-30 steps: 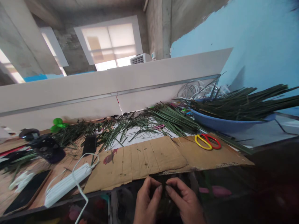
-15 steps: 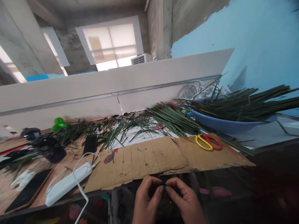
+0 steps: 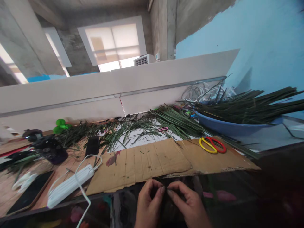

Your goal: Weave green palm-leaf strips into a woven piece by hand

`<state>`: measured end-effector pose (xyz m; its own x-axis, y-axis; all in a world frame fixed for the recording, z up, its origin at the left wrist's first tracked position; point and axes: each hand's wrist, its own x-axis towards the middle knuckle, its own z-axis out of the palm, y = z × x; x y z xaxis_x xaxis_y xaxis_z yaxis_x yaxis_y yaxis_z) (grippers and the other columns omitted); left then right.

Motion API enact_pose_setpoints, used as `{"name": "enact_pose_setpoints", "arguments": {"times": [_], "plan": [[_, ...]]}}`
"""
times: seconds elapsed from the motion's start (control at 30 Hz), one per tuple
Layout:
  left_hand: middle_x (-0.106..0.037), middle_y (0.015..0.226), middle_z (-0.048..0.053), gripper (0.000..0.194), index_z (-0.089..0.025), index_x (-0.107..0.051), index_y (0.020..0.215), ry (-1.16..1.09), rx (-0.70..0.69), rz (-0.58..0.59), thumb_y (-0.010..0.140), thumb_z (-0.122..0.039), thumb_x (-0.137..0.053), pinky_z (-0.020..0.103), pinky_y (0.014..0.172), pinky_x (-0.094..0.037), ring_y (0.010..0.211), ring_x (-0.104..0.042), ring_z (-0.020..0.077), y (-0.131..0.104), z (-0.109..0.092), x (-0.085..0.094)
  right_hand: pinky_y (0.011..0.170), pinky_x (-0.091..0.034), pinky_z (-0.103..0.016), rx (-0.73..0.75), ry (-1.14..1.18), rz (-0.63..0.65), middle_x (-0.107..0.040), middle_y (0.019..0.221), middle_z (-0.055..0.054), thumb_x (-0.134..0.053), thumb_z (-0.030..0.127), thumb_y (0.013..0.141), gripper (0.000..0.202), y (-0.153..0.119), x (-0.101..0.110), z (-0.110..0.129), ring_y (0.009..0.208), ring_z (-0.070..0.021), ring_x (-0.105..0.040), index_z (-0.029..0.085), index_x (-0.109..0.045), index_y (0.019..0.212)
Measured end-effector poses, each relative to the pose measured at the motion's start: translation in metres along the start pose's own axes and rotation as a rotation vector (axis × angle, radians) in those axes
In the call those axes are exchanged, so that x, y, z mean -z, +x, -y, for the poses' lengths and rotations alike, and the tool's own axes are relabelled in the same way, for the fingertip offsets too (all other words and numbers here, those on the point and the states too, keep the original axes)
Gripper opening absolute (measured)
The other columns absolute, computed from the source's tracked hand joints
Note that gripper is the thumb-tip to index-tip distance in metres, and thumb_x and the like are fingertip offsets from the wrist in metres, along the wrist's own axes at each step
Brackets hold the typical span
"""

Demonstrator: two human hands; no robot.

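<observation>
My left hand (image 3: 150,201) and my right hand (image 3: 188,202) meet at the fingertips, low in the picture just in front of the cardboard sheet (image 3: 147,164). Each has thumb and forefinger pinched together. A small dark bit seems to sit between the fingertips, too small and dark against the background to name. Beyond the hands, scissors (image 3: 212,145) with one yellow and one red handle loop lie on the right part of the cardboard. A bundle of long green leaf strips (image 3: 177,122) rests behind it.
A blue basin (image 3: 228,126) at the right holds more long leaves. Loose cut leaves (image 3: 128,129) spread along the back. At the left are a white power strip (image 3: 71,186) with its cable, a dark tablet or phone (image 3: 30,193), a smaller black phone (image 3: 92,145) and a dark bottle-like object (image 3: 49,148).
The two hands have barely moved, their fingertips shifting slightly while staying pinched close together. Nothing else on the table has moved.
</observation>
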<state>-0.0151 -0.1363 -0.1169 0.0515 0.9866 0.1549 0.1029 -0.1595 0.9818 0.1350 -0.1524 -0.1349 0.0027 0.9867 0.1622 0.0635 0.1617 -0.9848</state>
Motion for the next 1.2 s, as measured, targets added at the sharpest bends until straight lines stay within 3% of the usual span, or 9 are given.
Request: {"name": "enact_pose_setpoints", "arguments": {"times": [0.27, 0.53, 0.73, 1.0, 1.2], "plan": [[-0.062, 0.070, 0.002, 0.038, -0.017, -0.064, 0.074, -0.042, 0.046, 0.025, 0.080, -0.054, -0.068, 0.025, 0.066, -0.046, 0.070, -0.055, 0.0175, 0.001, 0.001, 0.000, 0.056, -0.042, -0.024, -0.049, 0.100, 0.004, -0.058, 0.068, 0.001, -0.062, 0.049, 0.088, 0.031, -0.001, -0.003, 0.000, 0.062, -0.0160, -0.051, 0.019, -0.066, 0.081], [-0.063, 0.073, 0.003, 0.027, -0.016, -0.065, 0.074, 0.023, -0.034, 0.051, 0.084, -0.041, -0.066, 0.025, 0.068, -0.044, 0.073, -0.056, 0.0182, 0.000, -0.001, 0.003, 0.058, -0.043, -0.024, -0.045, 0.093, 0.006, -0.058, 0.068, 0.001, -0.063, 0.047, 0.087, 0.030, 0.001, -0.001, 0.000, 0.063, -0.0166, -0.052, 0.019, -0.065, 0.077], [-0.068, 0.081, 0.004, 0.018, -0.017, -0.067, 0.086, -0.026, 0.029, 0.070, 0.079, -0.034, -0.070, 0.025, 0.069, -0.046, 0.078, -0.060, 0.0193, 0.000, 0.004, 0.002, 0.064, -0.045, -0.025, -0.004, 0.059, -0.038, -0.062, 0.071, 0.000, -0.064, 0.044, 0.087, 0.026, 0.003, 0.002, -0.001, 0.070, -0.0191, -0.056, 0.020, -0.068, 0.079], [-0.069, 0.075, 0.003, 0.009, -0.017, -0.069, 0.079, 0.085, -0.047, 0.061, 0.081, -0.023, -0.064, 0.025, 0.070, -0.045, 0.074, -0.061, 0.0186, 0.000, 0.009, 0.002, 0.069, -0.048, -0.027, 0.058, 0.012, -0.088, -0.065, 0.076, -0.001, -0.063, 0.041, 0.089, 0.022, -0.002, -0.001, -0.009, 0.076, -0.0212, -0.061, 0.021, -0.068, 0.081], [-0.071, 0.079, 0.003, 0.011, -0.018, -0.071, 0.082, 0.108, -0.073, 0.050, 0.083, -0.026, -0.064, 0.025, 0.072, -0.046, 0.078, -0.063, 0.0192, -0.001, 0.009, 0.003, 0.065, -0.048, -0.026, 0.050, -0.015, -0.085, -0.066, 0.076, -0.002, -0.060, 0.043, 0.090, 0.025, 0.000, -0.002, -0.007, 0.075, -0.0211, -0.061, 0.021, -0.066, 0.081]]}}
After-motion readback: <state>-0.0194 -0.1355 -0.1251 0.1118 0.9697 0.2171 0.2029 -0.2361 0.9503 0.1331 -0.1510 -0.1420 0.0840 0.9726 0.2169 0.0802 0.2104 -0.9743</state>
